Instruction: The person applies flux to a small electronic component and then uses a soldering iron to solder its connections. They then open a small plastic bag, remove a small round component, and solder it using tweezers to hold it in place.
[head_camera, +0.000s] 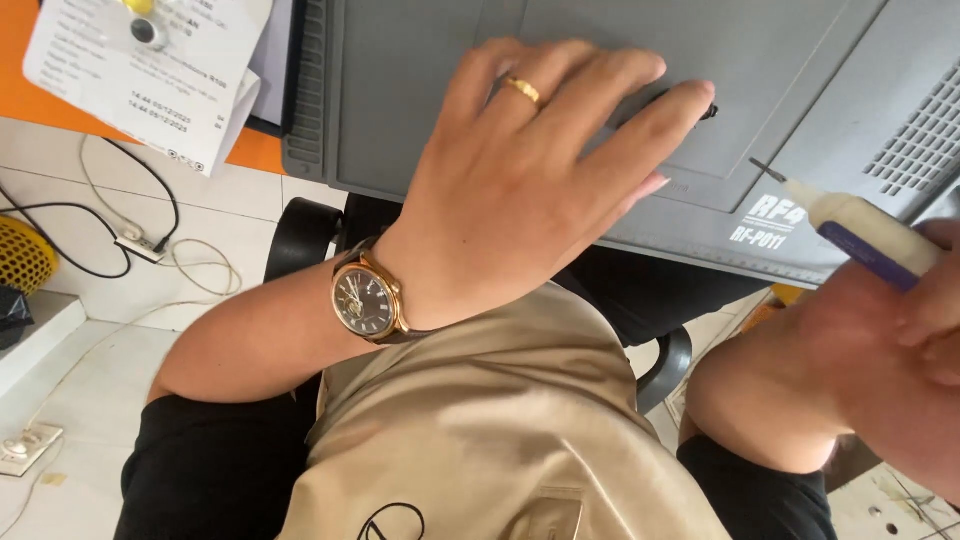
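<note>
My left hand (530, 170), with a gold ring and a brown wristwatch (365, 300), rests palm down on a grey silicone work mat (420, 90), fingers spread toward a small black part (708, 110) at the fingertips. My right hand (900, 340) at the right edge grips a white and blue screwdriver (860, 235); its thin metal tip (768, 170) points at the mat. I sit on a black chair (300, 235), in a beige top and black trousers.
An orange surface (30, 100) with white printed papers (150, 70) lies at the upper left. Cables (120, 235) and a socket (25, 448) lie on the white tiled floor. A yellow mesh object (22, 255) sits at the left edge.
</note>
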